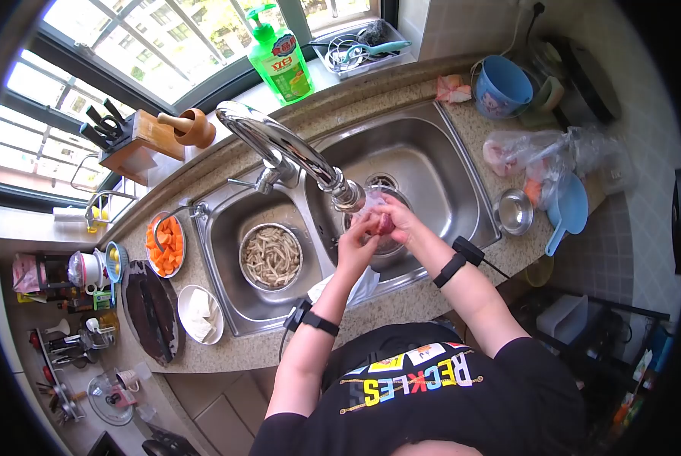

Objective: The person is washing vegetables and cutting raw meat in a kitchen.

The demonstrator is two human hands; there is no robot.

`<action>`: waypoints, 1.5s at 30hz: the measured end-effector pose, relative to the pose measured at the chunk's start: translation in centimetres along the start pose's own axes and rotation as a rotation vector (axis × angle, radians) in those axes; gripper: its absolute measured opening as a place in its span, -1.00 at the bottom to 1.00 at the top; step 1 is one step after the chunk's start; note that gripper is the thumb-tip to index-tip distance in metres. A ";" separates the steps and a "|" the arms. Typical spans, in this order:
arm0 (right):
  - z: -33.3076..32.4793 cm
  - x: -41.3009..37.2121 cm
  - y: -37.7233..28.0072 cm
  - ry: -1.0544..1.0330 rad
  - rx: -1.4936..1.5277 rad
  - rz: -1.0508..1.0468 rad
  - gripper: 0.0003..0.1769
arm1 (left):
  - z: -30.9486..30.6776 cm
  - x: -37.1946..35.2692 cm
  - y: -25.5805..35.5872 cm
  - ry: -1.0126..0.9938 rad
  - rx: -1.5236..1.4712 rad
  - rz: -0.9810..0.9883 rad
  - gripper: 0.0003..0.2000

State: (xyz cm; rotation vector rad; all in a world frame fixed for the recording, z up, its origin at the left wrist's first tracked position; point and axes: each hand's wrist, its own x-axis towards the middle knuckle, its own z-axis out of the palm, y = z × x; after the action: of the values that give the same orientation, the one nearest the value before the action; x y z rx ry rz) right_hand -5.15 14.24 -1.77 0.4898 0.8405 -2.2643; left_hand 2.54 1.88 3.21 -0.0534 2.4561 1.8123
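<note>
Under the chrome faucet (280,144), over the right basin (424,152) of the steel sink, my left hand (359,239) and my right hand (399,220) meet around a small dark red piece (386,224) that looks like meat. The fingers of both hands are closed on it. Water runs from the spout onto them. Beneath the hands is a round metal bowl, mostly hidden. A bowl of pale strips (272,257) sits in the left basin.
Left counter: a plate of orange chunks (166,245), a white dish (200,314), a dark cutting board (150,311). Right counter: a small metal bowl (514,211), plastic bags (542,156), a blue dipper (568,207), a blue bucket (502,87). Green soap bottle (283,68) stands on the sill.
</note>
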 end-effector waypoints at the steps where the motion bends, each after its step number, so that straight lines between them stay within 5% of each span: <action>1: 0.8 -1.1 -0.4 0.054 -0.036 -0.016 -0.60 | 0.5 -0.4 -1.6 0.162 -0.273 0.031 -0.68; 2: 1.2 -1.6 -0.6 0.021 -0.010 -0.008 -0.61 | 0.8 -0.7 -3.2 0.327 -0.543 0.061 -0.62; 3: 1.4 -2.0 -0.7 0.019 -0.009 -0.005 -0.61 | 0.1 -0.6 -3.8 0.389 -0.236 0.030 -0.52; 5: 1.6 -2.4 -0.8 -0.126 -0.020 0.034 -0.65 | 0.3 0.0 -0.8 0.459 -0.805 -0.289 -0.57; 6: 1.6 -2.5 -0.6 -0.128 -0.024 0.038 -0.65 | 0.2 0.4 -0.5 0.464 -0.807 -0.288 -0.57; 8: 1.7 -2.7 -0.2 -0.243 -0.105 0.028 -0.70 | -0.3 1.4 -0.1 0.170 -1.185 -0.381 -0.68; 15: 1.6 -1.2 0.5 0.090 -0.575 -0.248 -0.77 | 0.9 3.5 -3.7 0.434 -1.052 -0.331 -0.86; 17: 0.8 0.2 1.2 0.288 -1.156 -0.582 -0.66 | 0.7 3.8 -2.9 0.437 -1.112 -0.321 -0.85; 18: 4.6 -3.1 -0.2 0.249 -0.974 -0.242 -0.51 | 0.6 4.1 -2.6 0.441 -1.176 -0.309 -0.84; 19: 4.3 -2.8 0.8 0.249 -0.972 -0.246 -0.51 | 0.4 4.6 -3.0 0.439 -1.174 -0.307 -0.84; 21: 3.9 -2.4 2.4 0.263 -1.427 -0.863 -0.38 | -0.4 5.3 -3.5 0.433 -1.272 -0.327 -0.81; 22: 4.3 -2.9 2.0 0.266 -1.389 -0.634 -0.44 | -0.6 5.1 -3.4 0.389 -1.255 -0.308 -0.78; 23: 4.0 -2.5 2.0 0.266 -1.384 -0.632 -0.44 | -1.0 4.8 -3.4 0.388 -1.250 -0.310 -0.78; 25: 2.8 -1.5 1.7 -0.055 -0.933 -0.491 -0.50 | -1.9 4.1 -3.3 0.379 -1.365 -0.489 -0.77; 29: 0.6 0.0 1.1 0.107 -1.064 -0.406 -0.75 | -1.5 3.3 -3.6 0.421 -1.460 -0.586 -0.77; 37: -1.7 0.3 -0.2 0.165 -0.817 -0.569 -0.76 | -0.4 3.9 -3.9 0.402 -1.459 -0.563 -0.78; 39: -0.5 -1.1 -0.8 0.204 -0.691 -0.558 -0.74 | -0.4 4.5 -3.9 0.363 -1.510 -0.447 -0.62; 42: 2.0 -2.5 0.3 0.040 -0.681 -0.554 -0.61 | -0.2 4.6 -1.1 0.333 -1.497 -0.423 -0.72; 45: 3.4 -2.9 1.4 0.115 -0.483 -0.534 -0.67 | 0.5 4.0 -1.2 0.283 -1.397 -0.263 -0.70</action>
State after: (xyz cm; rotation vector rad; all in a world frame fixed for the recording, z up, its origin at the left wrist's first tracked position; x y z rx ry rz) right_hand -2.48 12.44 1.59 0.1813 1.6835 -2.3797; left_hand -1.29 2.08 1.59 -0.6799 0.7168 3.0046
